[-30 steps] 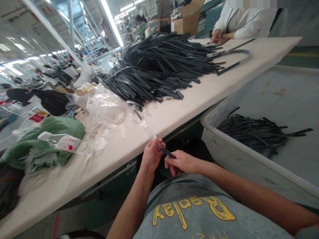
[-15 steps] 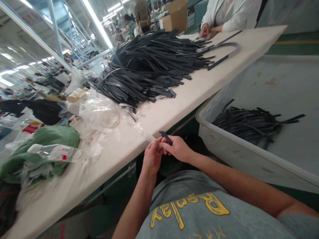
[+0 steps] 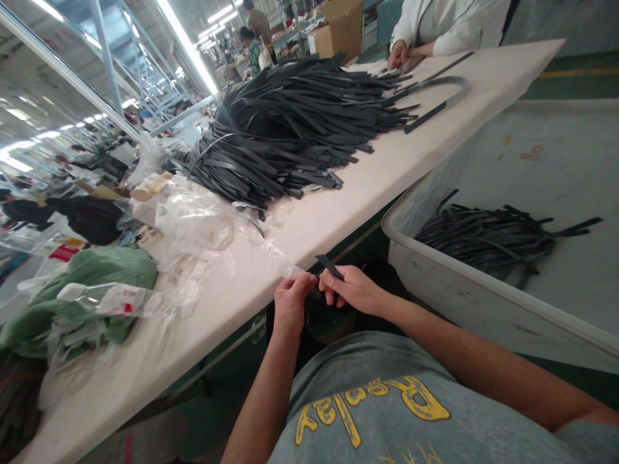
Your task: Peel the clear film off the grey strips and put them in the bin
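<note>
My right hand is closed round a short black strip, whose end sticks out past the fingers toward the table. Close beside it on the left, my left hand pinches a piece of clear plastic film that reaches over the table edge. A small gap separates the two hands. Beyond them a large heap of black strips lies across the pale table. Crumpled clear plastic is left of the heap.
A white bin holding more black strips stands at the right. At the left are a green cloth and a plastic bottle. Another person's hands rest at the table's far side.
My hands have moved apart; half a second ago their fingers met at the plastic. The black strip in my right hand has shifted slightly right.
</note>
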`<state>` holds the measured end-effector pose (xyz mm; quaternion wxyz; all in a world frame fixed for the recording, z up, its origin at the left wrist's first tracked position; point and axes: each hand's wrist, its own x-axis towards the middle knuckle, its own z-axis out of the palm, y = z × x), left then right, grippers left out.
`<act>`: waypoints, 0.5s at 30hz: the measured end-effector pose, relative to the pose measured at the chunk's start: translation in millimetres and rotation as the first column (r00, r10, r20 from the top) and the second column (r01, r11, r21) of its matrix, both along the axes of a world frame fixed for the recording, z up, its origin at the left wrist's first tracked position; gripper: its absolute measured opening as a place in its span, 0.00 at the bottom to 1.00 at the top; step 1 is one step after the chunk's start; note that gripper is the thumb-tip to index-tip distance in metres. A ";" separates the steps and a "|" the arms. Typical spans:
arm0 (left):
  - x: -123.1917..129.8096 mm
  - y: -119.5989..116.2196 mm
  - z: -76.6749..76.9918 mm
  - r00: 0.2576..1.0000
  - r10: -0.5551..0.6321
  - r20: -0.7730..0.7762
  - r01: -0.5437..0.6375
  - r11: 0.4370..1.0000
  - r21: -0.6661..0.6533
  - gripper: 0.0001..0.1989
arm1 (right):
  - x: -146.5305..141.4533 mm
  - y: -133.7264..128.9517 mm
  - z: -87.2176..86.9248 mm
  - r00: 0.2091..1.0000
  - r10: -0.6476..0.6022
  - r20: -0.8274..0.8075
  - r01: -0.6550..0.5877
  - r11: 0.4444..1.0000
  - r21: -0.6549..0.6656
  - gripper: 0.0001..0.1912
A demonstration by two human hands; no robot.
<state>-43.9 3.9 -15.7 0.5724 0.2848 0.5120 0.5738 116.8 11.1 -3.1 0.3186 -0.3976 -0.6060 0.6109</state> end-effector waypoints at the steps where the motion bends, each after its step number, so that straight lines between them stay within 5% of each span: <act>1: 0.1 2.2 0.5 0.997 0.033 0.076 -0.032 0.999 -0.013 0.12 | -0.1 -2.7 -1.5 0.999 0.045 -0.006 -0.046 0.998 -0.041 0.24; 8: 6.7 5.5 6.2 0.944 0.081 0.319 -0.050 0.993 -0.103 0.16 | -8.7 -11.3 -14.0 0.983 0.181 -0.023 -0.182 0.966 -0.184 0.26; 15: 10.7 -2.0 4.4 0.967 -0.011 0.255 0.026 0.998 -0.052 0.16 | -17.2 -4.9 -18.0 0.973 0.223 -0.053 -0.230 0.944 -0.237 0.24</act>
